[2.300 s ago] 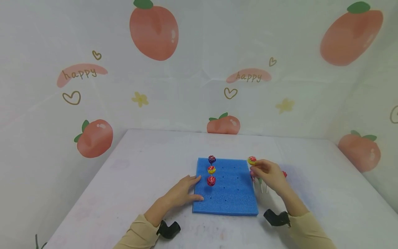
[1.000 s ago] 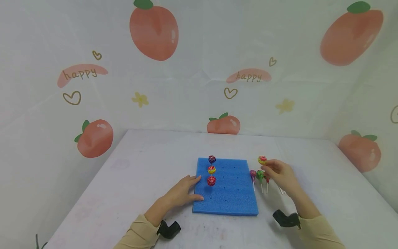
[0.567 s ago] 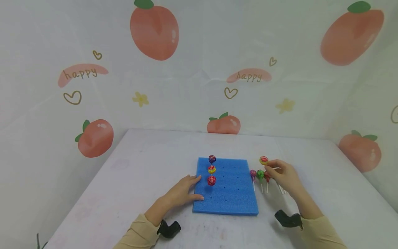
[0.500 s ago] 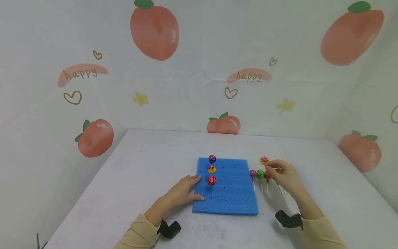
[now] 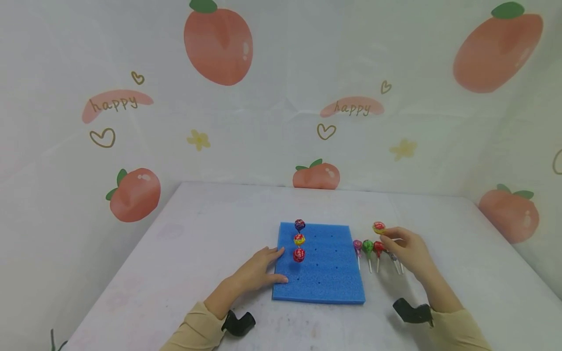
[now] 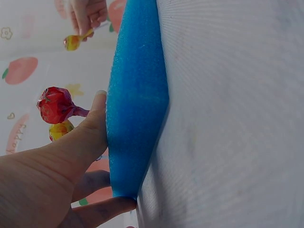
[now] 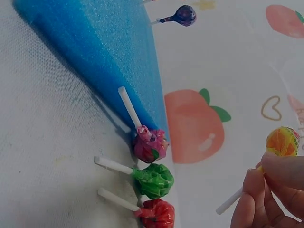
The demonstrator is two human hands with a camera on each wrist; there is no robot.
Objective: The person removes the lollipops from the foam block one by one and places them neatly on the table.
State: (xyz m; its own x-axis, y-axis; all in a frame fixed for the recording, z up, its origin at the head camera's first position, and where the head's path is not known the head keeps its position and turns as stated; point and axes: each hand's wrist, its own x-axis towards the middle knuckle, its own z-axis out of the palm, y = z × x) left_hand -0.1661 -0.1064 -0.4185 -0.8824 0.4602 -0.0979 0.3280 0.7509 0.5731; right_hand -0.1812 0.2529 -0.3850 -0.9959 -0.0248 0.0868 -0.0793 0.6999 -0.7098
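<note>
My right hand (image 5: 408, 248) pinches a yellow-and-red lollipop (image 5: 379, 227) just below its candy, right of the blue foam board (image 5: 325, 287). In the right wrist view its white stick (image 7: 229, 201) slants down past the fingertips. My left hand (image 5: 259, 270) rests against the board's left edge, thumb and fingers spread apart. Three lollipops stand upright in a column on the board: a dark purple one (image 5: 299, 224), a yellow one (image 5: 299, 239) and a red one (image 5: 299, 255). Small holes dot the rest of its top.
Beside the board's right edge lies a row of lollipops: pink (image 5: 357, 244), green (image 5: 368, 246), red (image 5: 378, 247) and a purplish one (image 5: 392, 256), partly behind my right hand. The white table (image 5: 210, 224) meets a fruit-printed backdrop (image 5: 263, 122).
My right hand, with the yellow-and-red lollipop in it, has moved rightward away from the board, uncovering more of the lollipop row. The left hand and the board have stayed put.
</note>
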